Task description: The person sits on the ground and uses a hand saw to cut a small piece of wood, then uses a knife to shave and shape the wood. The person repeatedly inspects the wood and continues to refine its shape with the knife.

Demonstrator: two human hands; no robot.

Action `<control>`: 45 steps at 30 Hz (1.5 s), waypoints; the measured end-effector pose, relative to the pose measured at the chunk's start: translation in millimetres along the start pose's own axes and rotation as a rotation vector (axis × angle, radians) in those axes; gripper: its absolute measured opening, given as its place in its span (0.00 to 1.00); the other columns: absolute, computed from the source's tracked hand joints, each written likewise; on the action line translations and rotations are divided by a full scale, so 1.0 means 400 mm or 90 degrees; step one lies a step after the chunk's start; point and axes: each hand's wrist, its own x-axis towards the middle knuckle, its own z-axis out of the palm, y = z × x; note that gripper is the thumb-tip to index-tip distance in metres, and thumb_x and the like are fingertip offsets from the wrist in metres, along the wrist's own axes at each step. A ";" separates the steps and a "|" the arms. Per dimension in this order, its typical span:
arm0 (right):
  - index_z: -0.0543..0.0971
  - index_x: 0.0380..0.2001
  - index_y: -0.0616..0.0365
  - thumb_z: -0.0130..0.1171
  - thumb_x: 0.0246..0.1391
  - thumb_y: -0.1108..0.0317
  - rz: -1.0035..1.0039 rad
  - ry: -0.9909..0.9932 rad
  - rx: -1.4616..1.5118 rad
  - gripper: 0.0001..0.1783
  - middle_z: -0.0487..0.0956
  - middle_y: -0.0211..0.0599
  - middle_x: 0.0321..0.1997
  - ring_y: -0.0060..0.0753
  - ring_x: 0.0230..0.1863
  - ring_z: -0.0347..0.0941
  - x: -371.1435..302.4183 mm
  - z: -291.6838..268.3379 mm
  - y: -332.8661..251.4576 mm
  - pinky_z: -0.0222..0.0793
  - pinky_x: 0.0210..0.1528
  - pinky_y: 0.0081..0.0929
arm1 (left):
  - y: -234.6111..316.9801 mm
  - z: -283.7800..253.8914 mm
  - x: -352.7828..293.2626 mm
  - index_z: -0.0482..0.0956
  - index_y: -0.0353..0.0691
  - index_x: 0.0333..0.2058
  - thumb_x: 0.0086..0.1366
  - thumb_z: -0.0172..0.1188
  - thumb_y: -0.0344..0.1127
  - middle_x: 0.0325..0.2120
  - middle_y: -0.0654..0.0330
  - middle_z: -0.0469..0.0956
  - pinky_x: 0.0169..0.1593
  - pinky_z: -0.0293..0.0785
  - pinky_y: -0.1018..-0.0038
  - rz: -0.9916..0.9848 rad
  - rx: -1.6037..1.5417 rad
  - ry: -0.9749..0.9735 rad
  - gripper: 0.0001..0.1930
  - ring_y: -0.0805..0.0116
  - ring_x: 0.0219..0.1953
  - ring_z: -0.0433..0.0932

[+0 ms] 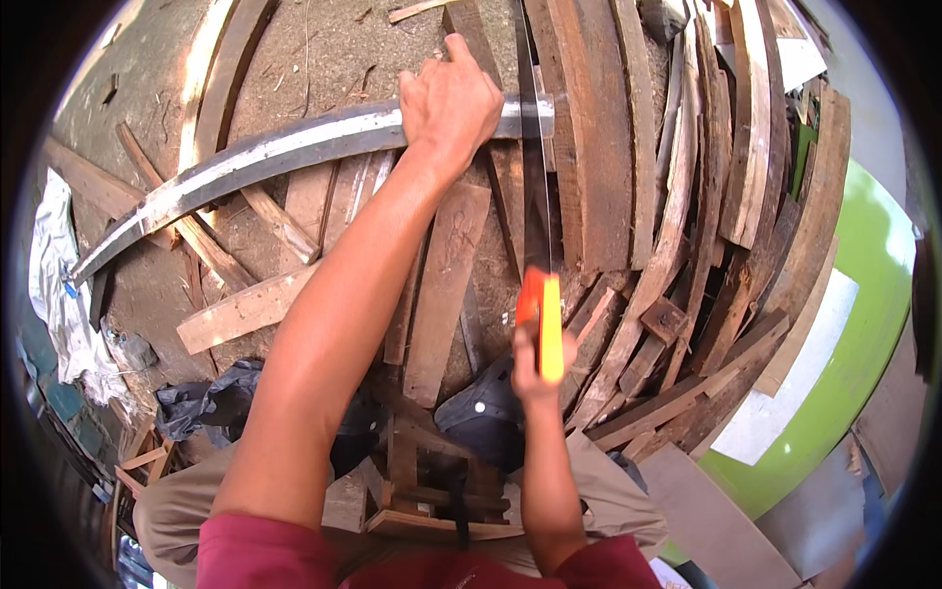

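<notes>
At 6 o'clock, nearest, are a dark red shirt (265, 550) and beige trousers (186, 496), both cut off by the lower edge. A dark shoe (486, 412) with a pale dot shows between the knees; its mate, toward 7 o'clock, is mostly hidden behind the left forearm.

At 5 o'clock the right hand (538, 368) is clenched on the orange and yellow handle of a saw (546, 329), blurred, with some fingers out of sight behind the grip. The blade runs toward 12 o'clock and leaves the top of the view; its teeth are too fine to make out.

Black plastic (206, 402) lies crumpled at 8 o'clock, a white cloth (64, 285) at 9. Stacked planks (608, 137) crowd 1 to 4 o'clock, many partly covered by others, beside a green sheet (834, 393) at 4.

Farther off, at 12 o'clock, the left hand (451, 103) grasps a curved strip (294, 137), grey with a white band, from above, fingertips hidden. The strip sweeps down to 9 o'clock across loose boards (446, 294). The blade crosses near its right end; whether it has bitten in, I cannot tell.
</notes>
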 end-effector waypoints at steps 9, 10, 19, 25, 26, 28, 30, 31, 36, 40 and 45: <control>0.72 0.16 0.60 0.61 0.46 0.76 -0.096 0.063 0.075 0.11 0.67 0.39 0.12 0.42 0.11 0.66 0.248 0.093 0.009 0.60 0.17 0.36 | -0.004 0.012 0.009 0.69 0.27 0.42 0.63 0.49 0.35 0.26 0.42 0.82 0.49 0.67 0.54 -0.001 0.017 0.028 0.15 0.48 0.34 0.82; 0.73 0.17 0.60 0.62 0.46 0.75 -0.099 0.059 0.100 0.09 0.68 0.39 0.13 0.43 0.12 0.67 0.254 0.097 0.017 0.61 0.18 0.36 | -0.010 0.009 0.004 0.70 0.28 0.41 0.63 0.50 0.35 0.26 0.41 0.82 0.50 0.67 0.54 0.003 0.062 -0.001 0.15 0.47 0.33 0.82; 0.76 0.19 0.66 0.58 0.46 0.76 -0.004 0.013 0.131 0.06 0.76 0.40 0.17 0.40 0.15 0.74 0.045 -0.022 -0.012 0.70 0.22 0.32 | -0.010 0.016 0.010 0.71 0.27 0.41 0.65 0.45 0.37 0.29 0.38 0.81 0.52 0.64 0.52 -0.022 -0.011 0.001 0.16 0.42 0.34 0.80; 0.75 0.19 0.62 0.60 0.44 0.77 -0.003 0.016 0.134 0.05 0.70 0.36 0.14 0.38 0.13 0.70 0.130 0.037 0.008 0.67 0.20 0.30 | -0.003 0.005 0.000 0.72 0.26 0.42 0.65 0.45 0.36 0.31 0.34 0.81 0.51 0.66 0.50 -0.007 0.022 -0.015 0.17 0.38 0.38 0.81; 0.75 0.19 0.62 0.60 0.44 0.77 -0.015 0.004 0.087 0.05 0.70 0.36 0.14 0.38 0.13 0.69 0.095 0.038 0.001 0.67 0.20 0.29 | -0.005 0.008 0.002 0.72 0.27 0.41 0.65 0.46 0.36 0.29 0.36 0.81 0.50 0.66 0.50 -0.012 0.027 -0.013 0.16 0.39 0.37 0.82; 0.76 0.19 0.64 0.56 0.42 0.78 -0.065 0.037 0.034 0.02 0.71 0.38 0.15 0.42 0.16 0.74 -0.039 -0.019 -0.062 0.70 0.22 0.31 | -0.010 0.015 0.027 0.73 0.26 0.39 0.65 0.47 0.36 0.29 0.37 0.82 0.50 0.65 0.51 -0.028 0.042 -0.018 0.15 0.40 0.36 0.82; 0.76 0.19 0.65 0.55 0.41 0.79 -0.066 0.035 0.106 0.02 0.70 0.39 0.15 0.43 0.16 0.74 -0.046 -0.054 -0.080 0.70 0.22 0.32 | -0.010 0.026 0.014 0.73 0.26 0.40 0.64 0.47 0.36 0.30 0.36 0.82 0.50 0.65 0.51 -0.039 0.030 -0.009 0.16 0.39 0.36 0.82; 0.76 0.19 0.65 0.56 0.42 0.79 -0.078 0.036 0.121 0.03 0.71 0.39 0.15 0.43 0.16 0.74 -0.026 -0.064 -0.089 0.70 0.22 0.32 | -0.008 0.025 0.013 0.73 0.26 0.40 0.64 0.47 0.36 0.30 0.36 0.82 0.51 0.65 0.51 -0.011 0.024 0.024 0.16 0.39 0.37 0.81; 0.74 0.19 0.63 0.64 0.45 0.72 0.007 0.018 0.226 0.10 0.70 0.47 0.14 0.45 0.15 0.73 0.239 0.028 -0.042 0.67 0.21 0.33 | 0.012 0.004 0.011 0.73 0.27 0.40 0.65 0.46 0.37 0.33 0.32 0.81 0.51 0.65 0.48 -0.032 0.053 -0.014 0.16 0.35 0.40 0.80; 0.80 0.25 0.63 0.64 0.39 0.74 -0.038 0.059 0.178 0.06 0.77 0.43 0.20 0.46 0.21 0.79 0.069 -0.014 -0.081 0.74 0.27 0.33 | 0.013 0.004 0.025 0.72 0.26 0.40 0.65 0.45 0.36 0.31 0.31 0.80 0.50 0.67 0.46 -0.041 0.049 -0.031 0.16 0.33 0.39 0.80; 0.81 0.27 0.66 0.59 0.39 0.77 0.015 0.018 0.142 0.07 0.79 0.41 0.21 0.43 0.23 0.81 -0.030 -0.083 -0.052 0.77 0.28 0.33 | 0.003 0.013 0.018 0.72 0.27 0.42 0.66 0.44 0.37 0.32 0.31 0.81 0.50 0.69 0.46 -0.021 0.077 -0.010 0.17 0.32 0.40 0.80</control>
